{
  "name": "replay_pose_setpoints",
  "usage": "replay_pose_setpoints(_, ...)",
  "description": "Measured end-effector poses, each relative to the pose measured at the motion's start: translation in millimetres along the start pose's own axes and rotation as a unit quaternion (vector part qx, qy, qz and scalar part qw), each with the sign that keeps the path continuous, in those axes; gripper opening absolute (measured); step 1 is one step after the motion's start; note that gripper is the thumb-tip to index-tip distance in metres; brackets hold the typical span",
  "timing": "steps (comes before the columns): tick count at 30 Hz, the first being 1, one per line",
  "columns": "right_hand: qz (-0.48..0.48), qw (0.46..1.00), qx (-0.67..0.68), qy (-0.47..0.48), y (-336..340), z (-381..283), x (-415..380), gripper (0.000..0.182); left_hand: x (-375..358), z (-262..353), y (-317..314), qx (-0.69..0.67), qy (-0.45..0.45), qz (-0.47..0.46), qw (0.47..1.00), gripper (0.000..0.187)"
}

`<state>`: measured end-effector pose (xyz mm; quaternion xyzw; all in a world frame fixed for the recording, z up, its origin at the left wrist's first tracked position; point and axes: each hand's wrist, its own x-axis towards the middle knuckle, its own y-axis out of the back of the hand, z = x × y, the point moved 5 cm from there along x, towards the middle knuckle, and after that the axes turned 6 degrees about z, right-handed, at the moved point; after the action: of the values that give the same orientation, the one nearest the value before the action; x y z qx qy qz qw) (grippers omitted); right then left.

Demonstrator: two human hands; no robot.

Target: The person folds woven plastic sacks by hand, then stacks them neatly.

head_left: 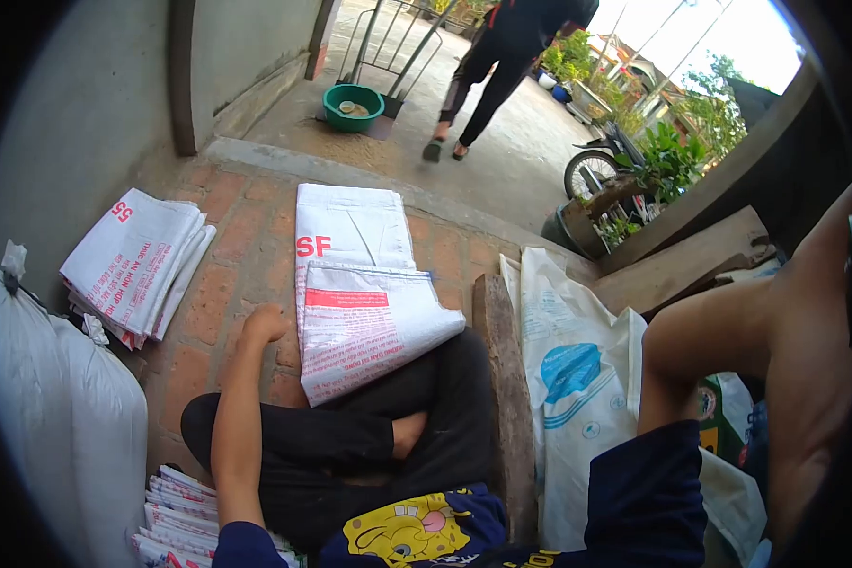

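My left hand [267,324] is just left of a folded white woven sack [350,327] with red print. Its fingers look curled together, and nothing shows in them. The sack lies over my crossed legs and the brick floor, its upper part flat and a lower part folded over. My right arm is bent up at the right edge, with my right hand [812,379] very close to the camera. Its fingers are cut off or hidden. A stack of folded white sacks [133,260] lies to the left.
Full white bags [76,407] stand at the left, with more folded sacks [175,521] beside my hip. A wooden beam [504,398] and a white sheet with a blue print [577,369] lie on the right. Beyond the step are a green basin [352,108], a walking person [502,71] and a motorbike [601,170].
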<state>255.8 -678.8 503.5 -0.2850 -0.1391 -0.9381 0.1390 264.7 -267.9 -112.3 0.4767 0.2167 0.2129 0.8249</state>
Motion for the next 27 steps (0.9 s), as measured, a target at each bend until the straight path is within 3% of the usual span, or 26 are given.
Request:
replay_pose_setpoints(4, 0.012, 1.000, 0.007, -0.001, 2, -7, -17, 0.050, -3, 47, 21, -0.121, 0.022, 0.045, 0.991, 0.045)
replay_pose_setpoints(10, 0.032, 0.999, 0.017, -0.030, -4, -9, -43, 0.047, -36, 73, 7, -0.027, -0.071, -0.063, 0.995, 0.049)
replay_pose_setpoints(22, 0.035, 0.999, -0.011, -0.037, 10, -36, -51, 0.042, -62, 94, 33, 0.011, -0.079, -0.038, 0.996, 0.050)
replay_pose_setpoints(24, 0.035, 0.998, -0.015, -0.046, 12, -38, -50, 0.041, -65, 97, 30, 0.022, -0.043, -0.096, 0.994, 0.052)
replay_pose_setpoints(27, 0.038, 0.998, -0.026, -0.046, 17, -40, -50, 0.040, -61, 85, 7, 0.020, -0.100, -0.058, 0.993, 0.048)
